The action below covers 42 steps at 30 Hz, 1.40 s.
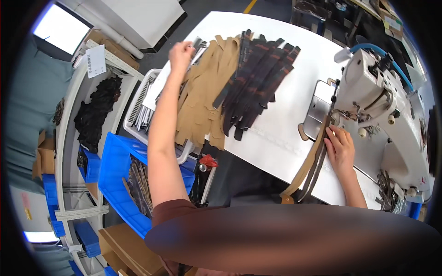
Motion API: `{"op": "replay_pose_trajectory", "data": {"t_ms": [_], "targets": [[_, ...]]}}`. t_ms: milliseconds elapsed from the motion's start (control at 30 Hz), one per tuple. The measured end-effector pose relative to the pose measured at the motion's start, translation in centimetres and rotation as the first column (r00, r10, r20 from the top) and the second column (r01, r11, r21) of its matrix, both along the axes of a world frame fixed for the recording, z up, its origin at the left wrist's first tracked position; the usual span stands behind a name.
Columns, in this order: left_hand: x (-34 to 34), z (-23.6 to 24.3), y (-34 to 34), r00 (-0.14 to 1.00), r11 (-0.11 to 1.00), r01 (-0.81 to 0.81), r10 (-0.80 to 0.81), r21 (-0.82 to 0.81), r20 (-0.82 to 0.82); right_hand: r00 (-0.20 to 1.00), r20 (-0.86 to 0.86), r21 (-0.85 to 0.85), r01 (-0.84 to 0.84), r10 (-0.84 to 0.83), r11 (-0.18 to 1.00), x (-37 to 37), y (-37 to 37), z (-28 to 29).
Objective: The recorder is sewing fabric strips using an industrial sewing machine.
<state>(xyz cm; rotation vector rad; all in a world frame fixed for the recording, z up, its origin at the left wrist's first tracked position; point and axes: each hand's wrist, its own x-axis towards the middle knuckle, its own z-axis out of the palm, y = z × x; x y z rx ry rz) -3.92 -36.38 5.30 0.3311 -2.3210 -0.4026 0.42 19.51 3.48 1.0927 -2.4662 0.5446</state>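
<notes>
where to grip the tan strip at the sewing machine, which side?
Probably pinch the tan strip across its flat faces at the lower end, from the person's side: it seems to overhang the table there, clear of the right hand.

Room surrounding a white table, seen from above; straight edges curve toward the rim. Top: grey floor crossed by a yellow line; to its left, a white block with a dark base, flanked by a pale pipe. Left: a light-coloured rack bearing a paper sheet, a black heap and blue bins. Beyond it, a blue-grey curtain hangs below a bright panel, window or screen being indistinguishable. Upper right: dark furniture, its form unclear.
</notes>
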Motion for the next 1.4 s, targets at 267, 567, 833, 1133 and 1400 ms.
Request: {"op": "replay_pose_trajectory", "data": {"t_ms": [267, 567, 833, 1133, 1400], "targets": [[9.0, 15.3, 15.6, 0.720, 0.748, 0.469, -0.632, 0.470, 0.287, 0.997, -0.069, -0.022, -0.026, 0.024, 0.999, -0.5, 0.1, -0.6], [10.6, 1.4, 32.3, 0.289, 0.315, 0.600, -0.942, 0.735, 0.167, 0.998, -0.049, -0.032, -0.029, 0.027, 0.999, -0.5, -0.3, -0.6], [6.1, -2.8, 33.8, 0.525, 0.437, 0.809, -0.838, -0.393, 0.149, 0.998, -0.063, -0.022, -0.006, 0.004, 1.000, -0.7, 0.4, -1.3], [3.0, -3.7, 35.2, 0.510, 0.510, 0.858, -0.835, -0.058, 0.208, 0.993, -0.118, -0.010, 0.018, -0.019, 1.000, -0.8, 0.2, -1.3], [2.5, -4.0, 35.6, 0.522, 0.493, 0.851, -0.830, -0.179, 0.197, 0.997, -0.078, 0.030, 0.031, -0.029, 0.999, -0.6, 0.4, -1.2]]}}
